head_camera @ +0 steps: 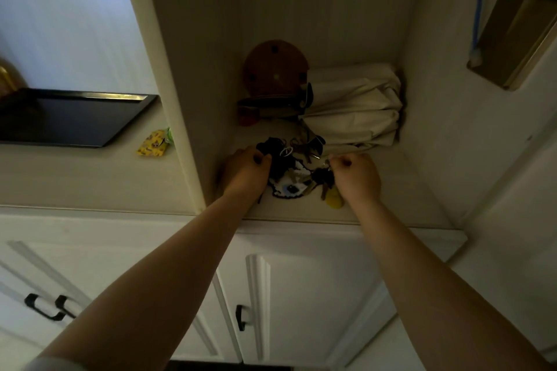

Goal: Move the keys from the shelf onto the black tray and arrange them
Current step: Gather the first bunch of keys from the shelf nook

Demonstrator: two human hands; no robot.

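Both hands reach into the shelf (376, 190) niche; the left hand (245, 173) closes on a dark bunch of keys (289, 166); the right hand (357, 175) pinches a ring beside it; the black tray (69, 117) sits on the counter, well apart to the left.

One head-worn camera looks forward and down, close over both forearms, into the shelf (301, 211) nook straight ahead. The tabletop (90, 172) lies to the left, cabinet doors (301, 295) nearest below.
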